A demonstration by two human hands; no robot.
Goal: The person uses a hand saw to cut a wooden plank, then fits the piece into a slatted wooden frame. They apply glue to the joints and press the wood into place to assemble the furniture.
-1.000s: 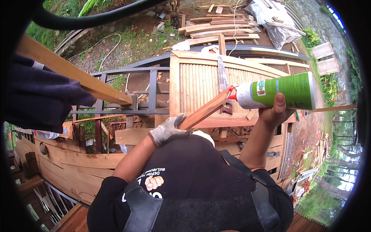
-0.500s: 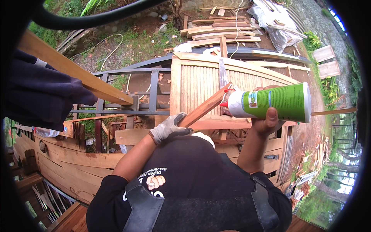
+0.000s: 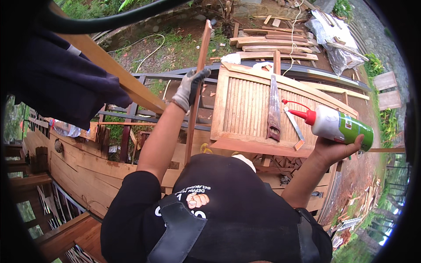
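Note:
My left hand [image 3: 190, 89], in a grey and black work glove, is closed around a long narrow wooden strip [image 3: 202, 55]. The strip stands nearly upright in the view, its lower end by my shirt. In my bare right hand [image 3: 334, 153] is a white and green glue bottle [image 3: 346, 128], lying on its side with its red nozzle pointing left. Between both hands lies a slatted wooden panel [image 3: 239, 107]. On it rest a handsaw [image 3: 274, 107] and a try square [image 3: 294, 127], both apart from my hands.
A dark metal frame [image 3: 151, 83] runs beneath the panel. A thick wooden beam [image 3: 112, 65] slants across the left, beside a hanging dark cloth [image 3: 70, 83]. Stacked boards [image 3: 272, 41] and a plastic sheet [image 3: 335, 39] lie beyond. Wide planks [image 3: 79, 168] spread at lower left.
The strip has swung upright and left with my left hand. My right hand has moved right and lower with the bottle, whose nozzle is now away from the strip. The saw and square are uncovered.

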